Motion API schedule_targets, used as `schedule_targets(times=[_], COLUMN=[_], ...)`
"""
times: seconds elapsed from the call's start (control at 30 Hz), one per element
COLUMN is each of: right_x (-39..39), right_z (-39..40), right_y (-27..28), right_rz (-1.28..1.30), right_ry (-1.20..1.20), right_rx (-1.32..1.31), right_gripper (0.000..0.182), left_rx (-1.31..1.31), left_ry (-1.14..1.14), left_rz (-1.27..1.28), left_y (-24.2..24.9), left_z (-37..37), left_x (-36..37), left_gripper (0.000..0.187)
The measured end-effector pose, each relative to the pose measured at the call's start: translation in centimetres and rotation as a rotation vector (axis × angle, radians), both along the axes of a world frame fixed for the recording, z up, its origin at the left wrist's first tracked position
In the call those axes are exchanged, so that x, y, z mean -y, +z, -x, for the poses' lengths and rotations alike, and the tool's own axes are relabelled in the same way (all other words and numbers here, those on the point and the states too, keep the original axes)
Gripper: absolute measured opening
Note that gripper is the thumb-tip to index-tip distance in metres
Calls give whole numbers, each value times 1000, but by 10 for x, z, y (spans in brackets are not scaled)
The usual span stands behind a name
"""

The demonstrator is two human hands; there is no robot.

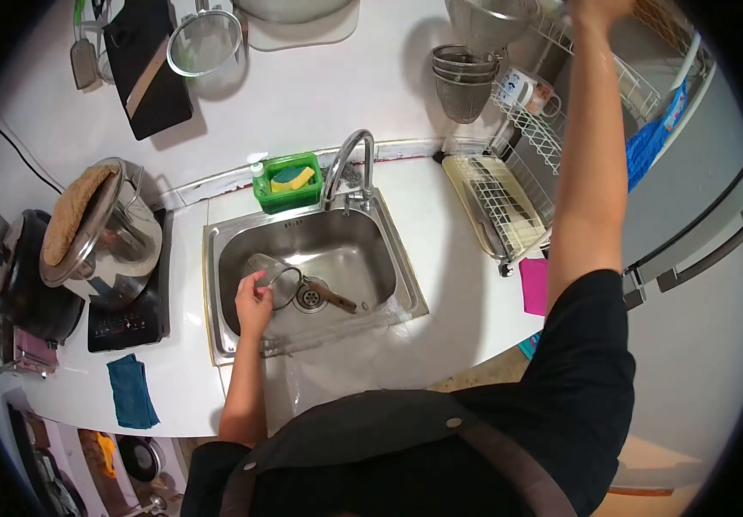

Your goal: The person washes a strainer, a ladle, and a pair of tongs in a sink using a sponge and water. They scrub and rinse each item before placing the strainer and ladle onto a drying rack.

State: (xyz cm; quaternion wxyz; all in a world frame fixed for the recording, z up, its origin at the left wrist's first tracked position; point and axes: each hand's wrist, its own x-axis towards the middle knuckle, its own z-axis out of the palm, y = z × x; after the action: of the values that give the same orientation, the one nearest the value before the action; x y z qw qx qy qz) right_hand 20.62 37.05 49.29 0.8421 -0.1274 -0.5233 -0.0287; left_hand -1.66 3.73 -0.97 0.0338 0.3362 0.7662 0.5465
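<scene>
My left hand (253, 303) reaches over the left side of the steel sink (401, 289). Its fingers are closed at the edge of a see-through, round-rimmed vessel (270, 271), which looks like a clear cup. Beside it in the basin, near the drain (310, 298), lies a utensil with a brown handle (334, 296); its head is hard to make out. My right hand (602, 9) is raised high at the upper right by the wire rack (638, 86). The top edge of the view cuts it off, so its fingers are hidden.
Behind the sink stand a curved faucet (358, 138) and a green caddy (285, 205) with a sponge (292, 178). A lidded steel pot (134, 246) sits on a cooktop (126, 327) at left. Strainers (463, 90) and mugs (528, 91) are upper right, above a dish rack (509, 202).
</scene>
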Motion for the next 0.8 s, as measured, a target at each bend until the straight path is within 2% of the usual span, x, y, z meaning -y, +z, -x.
schedule_targets(times=[0.1,0.17,0.2,0.27,0.3,0.37,0.43,0.47,0.5,0.57,0.6,0.63,0.67,0.7,0.73,0.77,0.8], right_x=[-75,-145,-155,-168,-172,-173,-43,-36,-36,-30,-1,24,10,0,34,38,42], right_z=[43,59,63,69,67,63,26,28,33,42,46,55,56,65,84,94,104], right_y=[-2,-17,-30,-49,-50,-42,-24,-41,-58,-95,-121,-161,-211,-274,-297,-350,-405], right_rz=[83,285,279,559,562,632,278,267,427,726,714,791,557,631,840,1092,1317], right_ry=[-293,-389,-380,-470,-462,-523,-620,-596,-494,-298,-368,-289,-137,273,270,643,799], right_rx=[170,582,582,776,785,950,1793,1818,1689,1404,1719,1737,2010,2093,2329,2206,2091], right_gripper=[38,41,41,45,45,52,46,46,40,36,29,17,17,28,35,36,35], left_rx=[30,41,36,34,32,42,-27,-54,-78,-153,-216,-285,-368,-452,-456,-822,-1192], left_ry=[2,14,12,20,31,50,44,28,14,-104,-246,-392,-428,-462,-451,-411,-354], left_rz=[-17,-27,-33,-33,-28,-9,-5,60,123,429,527,621,787,949,938,1012,1068], left_y=[2,8,10,9,3,-6,-11,-6,-1,-15,-26,-31,-26,-21,-37,-70,-93], left_z=[0,0,-1,4,8,12,18,18,16,19,18,13,-1,-10,-6,3,11], left_x=[-2,0,4,9,12,16,16,15,9,-9,-25,-41,-56,-67,-73,-82,-89], left_gripper=[27,27,27,27,27,27,27,28,29,30,28,27,25,23,23,23,24])
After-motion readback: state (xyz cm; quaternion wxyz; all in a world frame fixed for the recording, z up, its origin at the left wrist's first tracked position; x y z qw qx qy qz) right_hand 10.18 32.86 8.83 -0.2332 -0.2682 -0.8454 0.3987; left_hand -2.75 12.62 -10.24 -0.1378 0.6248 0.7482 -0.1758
